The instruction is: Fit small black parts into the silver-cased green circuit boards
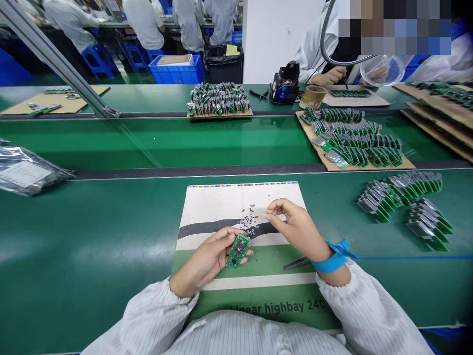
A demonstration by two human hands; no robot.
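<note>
The left hand pinches a small green circuit board by its edge, holding it tilted just above the printed cardboard sheet on the bench. The right hand hovers just beside it, fingertips pressed together over a scatter of tiny black parts; whether it grips one is unclear.

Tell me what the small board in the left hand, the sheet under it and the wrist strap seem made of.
Small board: probably rigid circuit laminate, glossy green, dark parts on top.
Sheet: likely printed cardboard, matte, with lettering and stripes.
Wrist strap: blue fabric or elastic, hard to tell.
</note>
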